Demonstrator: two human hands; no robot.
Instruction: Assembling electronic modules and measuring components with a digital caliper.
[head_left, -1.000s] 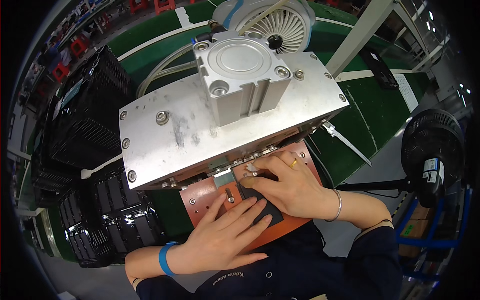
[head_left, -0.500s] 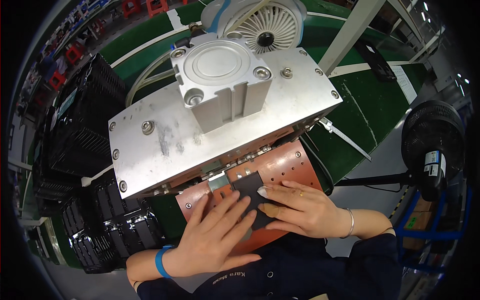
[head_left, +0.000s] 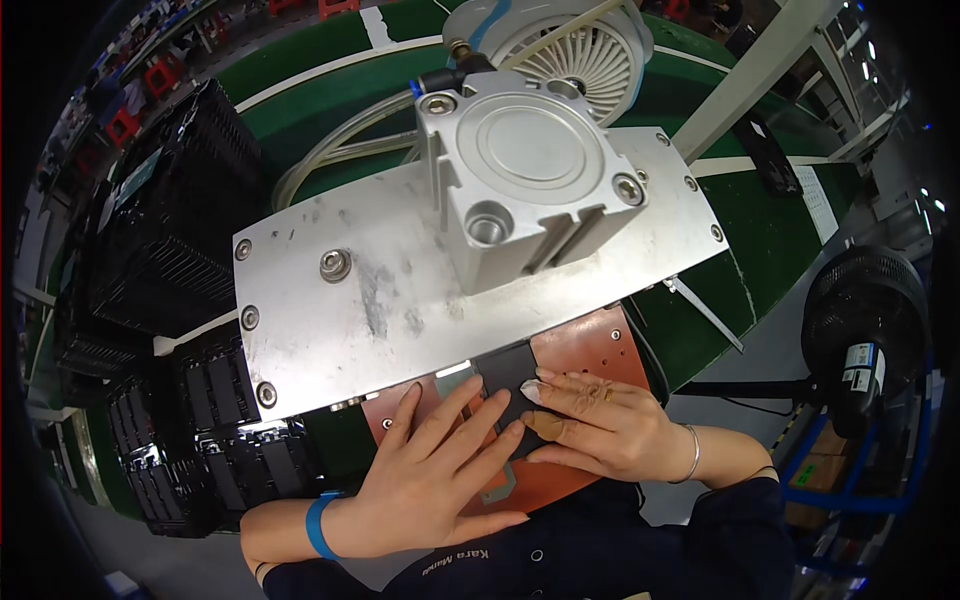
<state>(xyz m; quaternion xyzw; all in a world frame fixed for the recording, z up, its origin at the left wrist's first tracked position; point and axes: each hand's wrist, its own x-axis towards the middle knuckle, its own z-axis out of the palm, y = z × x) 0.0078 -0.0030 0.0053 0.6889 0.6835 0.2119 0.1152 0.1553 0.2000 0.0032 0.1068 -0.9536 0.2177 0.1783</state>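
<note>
My left hand [head_left: 430, 475] lies palm down with its fingers spread, their tips on the left edge of a thin dark flat piece [head_left: 509, 366]. From the other side, my right hand [head_left: 605, 425] lays its stretched fingers on the same piece; two of them wear finger covers, one white and one tan. Below the piece is a reddish-brown base plate [head_left: 575, 347] with small holes and screws. The piece's far end passes out of sight beneath the silver metal plate [head_left: 330, 320] of a press, which carries a square metal cylinder block [head_left: 530, 150].
Black trays [head_left: 250, 465] with dark pieces sit on the left, near a tall black stack [head_left: 165, 220]. A fan [head_left: 580, 65] stands behind the press and a black one [head_left: 865, 310] at right. Calipers [head_left: 708, 315] lie on the green bench [head_left: 760, 225].
The view has shifted, and the press looks larger and further right, its plate now covering the gap seen before. The dark piece's far edge has gone under it. Both hands stay on the piece.
</note>
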